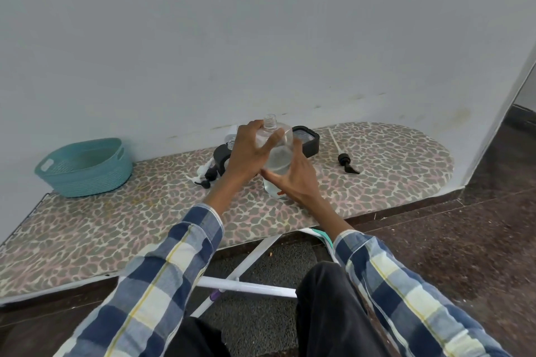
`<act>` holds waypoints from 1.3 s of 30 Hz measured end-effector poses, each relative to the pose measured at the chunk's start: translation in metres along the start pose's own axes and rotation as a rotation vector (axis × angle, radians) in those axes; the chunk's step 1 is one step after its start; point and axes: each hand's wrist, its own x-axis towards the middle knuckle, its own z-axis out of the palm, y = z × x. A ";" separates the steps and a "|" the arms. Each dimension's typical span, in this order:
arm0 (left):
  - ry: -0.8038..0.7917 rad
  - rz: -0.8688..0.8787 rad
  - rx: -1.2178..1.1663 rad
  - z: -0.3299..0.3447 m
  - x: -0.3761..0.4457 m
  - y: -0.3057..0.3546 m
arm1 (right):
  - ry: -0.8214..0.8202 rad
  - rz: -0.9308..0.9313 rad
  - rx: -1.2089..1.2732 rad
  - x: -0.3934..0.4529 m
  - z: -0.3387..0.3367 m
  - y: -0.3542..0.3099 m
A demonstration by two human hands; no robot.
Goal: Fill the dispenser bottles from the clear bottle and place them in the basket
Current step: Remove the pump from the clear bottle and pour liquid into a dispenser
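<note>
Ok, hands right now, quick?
Left hand: grips the bottle near its neck.
Right hand: holds the bottle lower down.

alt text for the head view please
A person's left hand and right hand hold an uncapped clear bottle upright on a leopard-print ironing board. A teal basket sits at the left end; a black pump lies to the right.

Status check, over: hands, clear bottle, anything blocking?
Left hand and right hand both hold the clear bottle, upright, cap off. Teal basket holds no bottles. Pump head lies loose at right, not blocking.
</note>
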 end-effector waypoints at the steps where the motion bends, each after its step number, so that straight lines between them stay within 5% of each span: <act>1: 0.021 0.050 0.044 -0.006 -0.004 -0.007 | 0.021 0.006 0.001 -0.002 0.003 0.002; 4: 0.201 0.153 0.131 -0.025 -0.018 -0.032 | 0.027 0.024 -0.008 -0.004 0.006 0.005; 8: 0.468 -0.201 -0.091 -0.041 -0.038 -0.072 | 0.023 0.035 -0.011 -0.005 0.006 0.007; 15: 0.149 -0.289 -0.013 -0.026 -0.060 -0.105 | 0.010 0.034 -0.005 -0.005 0.007 0.007; 24: 0.244 -0.231 0.120 -0.039 -0.066 -0.123 | -0.064 0.081 0.134 -0.004 0.008 0.011; 39: 0.221 -0.188 0.105 -0.043 -0.082 -0.128 | -0.119 0.083 0.008 0.005 0.002 -0.005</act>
